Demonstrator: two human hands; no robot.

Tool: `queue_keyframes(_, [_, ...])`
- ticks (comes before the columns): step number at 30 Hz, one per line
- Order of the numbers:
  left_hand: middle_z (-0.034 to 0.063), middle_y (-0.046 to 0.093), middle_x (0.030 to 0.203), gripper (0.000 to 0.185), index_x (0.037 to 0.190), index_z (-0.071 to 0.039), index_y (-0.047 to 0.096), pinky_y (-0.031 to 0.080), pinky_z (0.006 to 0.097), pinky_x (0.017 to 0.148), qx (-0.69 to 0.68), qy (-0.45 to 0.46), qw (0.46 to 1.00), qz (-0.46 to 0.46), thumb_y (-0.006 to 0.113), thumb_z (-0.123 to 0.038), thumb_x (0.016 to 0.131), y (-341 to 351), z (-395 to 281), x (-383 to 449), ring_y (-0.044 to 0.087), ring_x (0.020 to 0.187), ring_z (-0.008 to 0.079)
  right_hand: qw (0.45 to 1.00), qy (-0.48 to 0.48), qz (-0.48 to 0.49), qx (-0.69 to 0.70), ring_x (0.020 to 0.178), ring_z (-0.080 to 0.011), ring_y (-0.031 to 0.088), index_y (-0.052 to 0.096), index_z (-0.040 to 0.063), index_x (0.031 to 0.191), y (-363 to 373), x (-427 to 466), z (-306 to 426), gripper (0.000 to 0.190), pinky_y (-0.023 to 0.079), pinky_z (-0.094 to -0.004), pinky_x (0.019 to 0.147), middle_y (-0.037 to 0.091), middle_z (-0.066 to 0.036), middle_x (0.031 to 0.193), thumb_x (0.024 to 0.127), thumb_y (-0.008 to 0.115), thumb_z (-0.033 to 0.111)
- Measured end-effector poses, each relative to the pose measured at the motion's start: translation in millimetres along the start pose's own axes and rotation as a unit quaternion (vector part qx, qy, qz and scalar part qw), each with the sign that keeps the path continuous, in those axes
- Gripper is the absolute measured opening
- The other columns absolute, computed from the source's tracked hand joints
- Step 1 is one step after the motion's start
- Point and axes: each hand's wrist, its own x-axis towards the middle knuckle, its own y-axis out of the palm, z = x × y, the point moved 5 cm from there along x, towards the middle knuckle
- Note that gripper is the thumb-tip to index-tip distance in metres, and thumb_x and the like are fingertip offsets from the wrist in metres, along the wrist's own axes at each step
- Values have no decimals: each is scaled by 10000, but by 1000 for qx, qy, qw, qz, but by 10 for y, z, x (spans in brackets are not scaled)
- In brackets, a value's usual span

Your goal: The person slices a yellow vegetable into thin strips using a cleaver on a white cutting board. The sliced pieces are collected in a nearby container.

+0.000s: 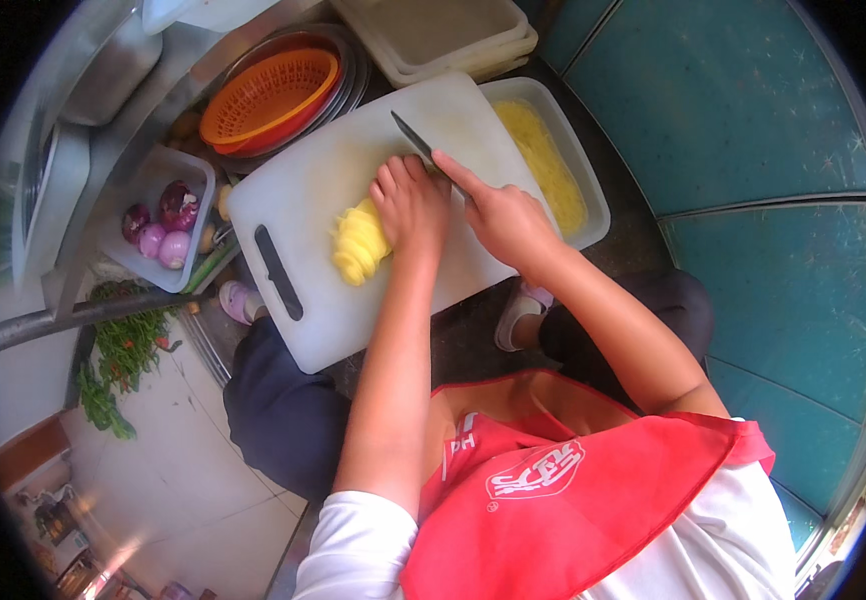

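A white plastic cutting board [470, 135] lies tilted across the view before me. My right hand [508, 217] grips a kitchen knife [412, 135], its index finger stretched along the blade's spine. The blade points away to the upper left, close beside the fingertips of my left hand [414, 199]. That left hand presses down, fingers curled, on an overlapping row of thin yellow slices [360, 244], which look like potato. One end of the row fans out left of the wrist; the part under the palm and fingers is hidden.
A plastic tub [594, 217] of yellow shreds stands beyond the board's right edge. Orange colander [271, 97] and metal bowls sit at upper left, below stacked pale trays [463, 37]. Another tub [204, 191] holds red onions [177, 206]. Green vegetables [121, 337] lie at left; teal panels [770, 285] flank the right.
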Motion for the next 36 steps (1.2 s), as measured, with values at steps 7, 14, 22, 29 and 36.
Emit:
queue_keyframes(7, [114,522,1037,332,1032,-48,518,375,421,879,-41,-4,998,45,615,-270,805,-17,11,-6,479,1035,288,999,-13,-21,24,673,-389,617,321,319,1423,8,46,-17,644,490,-481,624,639,-197,752,839,502,118])
queue_keyframes(14, [105,526,1041,333,1041,-55,530,379,406,897,-28,-1,998,56,609,-268,796,-35,124,7,486,1038,275,999,-11,-38,13,666,-390,618,330,321,1418,81,94,-37,639,491,-486,625,641,-190,744,838,509,122])
queue_keyframes(22, [104,531,1017,353,1004,-63,535,385,404,869,-12,-7,999,48,621,-331,791,-61,96,11,492,1016,275,1000,-9,-23,-5,656,-394,617,343,312,1408,49,61,22,609,488,-494,623,639,-193,728,846,498,134])
queue_keyframes(29, [114,526,1029,384,1042,-53,504,378,402,871,-31,1,999,38,622,-327,800,-25,99,-23,487,1022,283,999,-18,-26,-2,655,-396,615,347,323,1405,46,53,17,606,491,-494,626,636,-196,725,849,486,127])
queue_keyframes(36, [95,528,921,256,893,-79,500,380,384,825,-33,32,997,-67,604,-271,758,-48,126,-11,502,930,264,1000,0,-7,-24,655,-394,613,345,324,1409,76,122,54,616,495,-488,627,640,-183,739,847,491,120])
